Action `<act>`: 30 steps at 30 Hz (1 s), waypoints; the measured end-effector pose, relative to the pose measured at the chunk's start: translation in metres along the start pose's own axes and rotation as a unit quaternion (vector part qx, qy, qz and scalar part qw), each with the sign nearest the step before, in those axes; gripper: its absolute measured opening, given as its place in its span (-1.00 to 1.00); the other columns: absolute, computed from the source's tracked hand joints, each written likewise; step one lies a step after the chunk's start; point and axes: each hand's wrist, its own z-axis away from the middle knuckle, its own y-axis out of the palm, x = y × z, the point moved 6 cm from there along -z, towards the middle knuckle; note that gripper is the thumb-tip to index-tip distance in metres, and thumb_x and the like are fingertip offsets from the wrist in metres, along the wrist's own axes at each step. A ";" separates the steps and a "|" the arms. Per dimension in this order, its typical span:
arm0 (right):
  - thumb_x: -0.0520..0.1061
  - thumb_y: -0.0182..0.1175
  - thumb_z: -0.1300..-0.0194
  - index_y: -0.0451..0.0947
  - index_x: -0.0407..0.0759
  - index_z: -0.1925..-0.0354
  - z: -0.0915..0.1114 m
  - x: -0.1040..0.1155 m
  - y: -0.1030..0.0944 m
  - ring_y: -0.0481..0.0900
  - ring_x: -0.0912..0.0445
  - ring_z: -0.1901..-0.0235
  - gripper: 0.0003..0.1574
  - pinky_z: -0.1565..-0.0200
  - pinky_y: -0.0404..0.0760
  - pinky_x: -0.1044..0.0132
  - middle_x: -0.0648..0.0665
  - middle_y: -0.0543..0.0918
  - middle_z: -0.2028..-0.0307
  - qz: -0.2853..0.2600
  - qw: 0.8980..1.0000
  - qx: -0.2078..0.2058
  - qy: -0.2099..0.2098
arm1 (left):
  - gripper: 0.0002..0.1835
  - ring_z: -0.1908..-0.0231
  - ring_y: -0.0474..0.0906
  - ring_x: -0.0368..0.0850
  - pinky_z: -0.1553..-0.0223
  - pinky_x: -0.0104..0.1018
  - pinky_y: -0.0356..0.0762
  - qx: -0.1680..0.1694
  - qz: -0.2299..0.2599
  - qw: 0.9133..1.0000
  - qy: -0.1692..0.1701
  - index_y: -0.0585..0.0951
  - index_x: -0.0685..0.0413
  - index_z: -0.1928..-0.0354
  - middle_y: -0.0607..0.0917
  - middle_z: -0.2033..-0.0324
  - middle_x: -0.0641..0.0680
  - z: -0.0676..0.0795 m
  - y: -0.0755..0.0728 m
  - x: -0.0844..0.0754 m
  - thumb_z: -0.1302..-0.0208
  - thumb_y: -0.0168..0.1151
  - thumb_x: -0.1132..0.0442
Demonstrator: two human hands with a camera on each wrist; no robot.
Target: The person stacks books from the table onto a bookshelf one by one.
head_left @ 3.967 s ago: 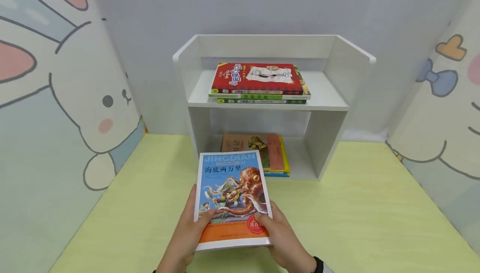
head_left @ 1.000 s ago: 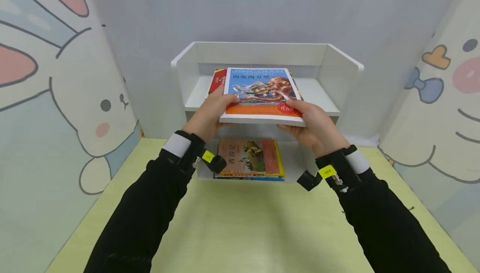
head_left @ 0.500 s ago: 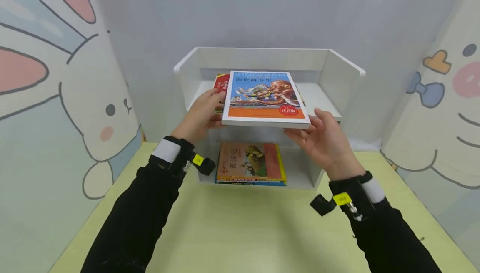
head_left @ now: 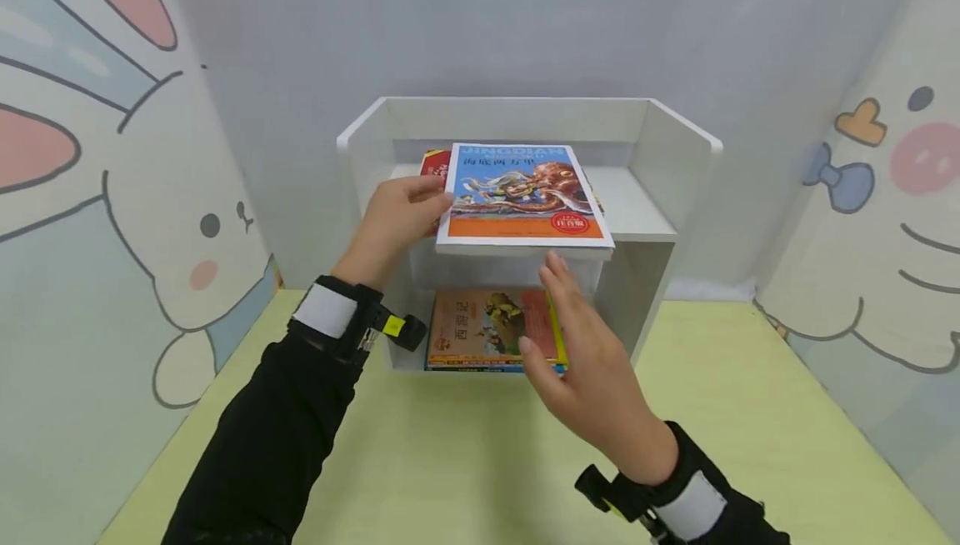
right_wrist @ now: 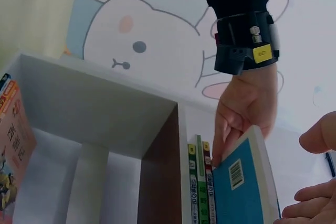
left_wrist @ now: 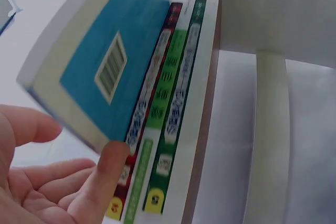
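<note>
A blue book with an octopus cover (head_left: 525, 195) lies over the stack on the upper shelf, its near edge raised and jutting past the shelf front. My left hand (head_left: 401, 216) holds it by the left edge; in the left wrist view a finger (left_wrist: 113, 163) reaches between its blue back cover (left_wrist: 118, 61) and the stack. Beneath it, the red book (head_left: 435, 163) shows at the left. My right hand (head_left: 592, 362) is apart from the book, in front of the bookshelf, its fingers extended. In the right wrist view, my right fingers (right_wrist: 315, 198) appear at the right edge.
The white two-tier bookshelf (head_left: 652, 287) stands on a pale yellow-green table (head_left: 735, 412). On its lower level lies a small stack of books with a brown cover (head_left: 480, 324) on top. Cartoon-printed panels (head_left: 832, 253) flank both sides.
The octopus book was lifted from in front of the bookshelf onto the upper stack. My right hand let go of its right side and moved down toward me; my left hand stayed at its left edge.
</note>
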 end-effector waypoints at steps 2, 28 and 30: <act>-0.06 0.06 -0.25 0.06 -0.36 -0.35 -0.003 -0.001 0.009 0.07 -0.05 -0.33 -0.20 -0.25 0.17 0.17 -0.27 0.09 -0.36 0.006 1.000 0.022 0.011 | -0.48 -0.03 0.47 -0.13 0.02 -0.24 0.48 -0.005 -0.018 1.000 0.012 0.38 0.09 -0.26 0.50 -0.12 0.08 0.002 0.003 -0.003 -0.26 0.15 0.16; 0.10 0.17 -0.22 -0.22 -0.25 -0.42 -0.018 -0.082 -0.003 -0.13 -0.13 -0.36 0.08 -0.20 0.11 -0.18 -0.28 -0.17 -0.40 0.038 0.978 0.052 0.196 | -0.53 0.84 0.14 -0.22 0.79 -0.43 0.06 -0.008 -0.312 0.921 0.232 0.44 0.06 -0.21 0.56 0.68 0.10 0.057 0.056 -0.039 -0.34 -0.01 0.01; 0.14 0.16 -0.22 -0.23 -0.23 -0.42 -0.019 -0.086 -0.003 -0.13 -0.13 -0.36 0.10 -0.21 0.10 -0.18 -0.27 -0.18 -0.40 0.037 0.977 0.051 0.202 | -0.53 0.83 0.15 -0.21 0.77 -0.41 0.07 -0.008 -0.303 0.923 0.236 0.45 0.07 -0.20 0.55 0.69 0.11 0.056 0.055 -0.039 -0.34 0.00 0.00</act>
